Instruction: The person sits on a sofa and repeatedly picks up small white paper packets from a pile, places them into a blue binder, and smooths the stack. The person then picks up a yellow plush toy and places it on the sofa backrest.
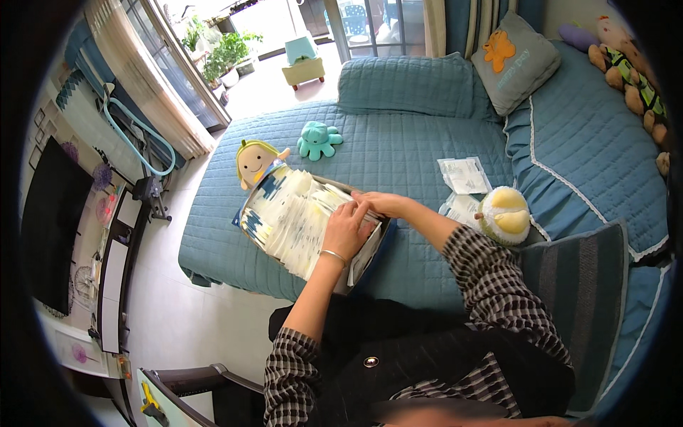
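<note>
A cardboard box (341, 287) packed with rows of thin white packets (299, 221) lies before me on the quilted blue cover. My left hand (348, 228), with a bangle at the wrist, rests over the packets towards the box's right side. Close beside it, my right hand (385, 204) reaches in at the box's right rim, its fingertips among the packets. The fingers of both hands nearly meet. Whether either hand pinches a packet is hidden. At the box's far left corner sits a smiling plush doll (255, 163).
A teal plush octopus (318, 140) sits beyond the box. On the right lie loose white packets (464, 175) and a round plush toy (504, 214). A bolster (405, 85) and a grey cushion (515, 64) are at the back. An exercise bike (152, 189) stands left, by the curtain.
</note>
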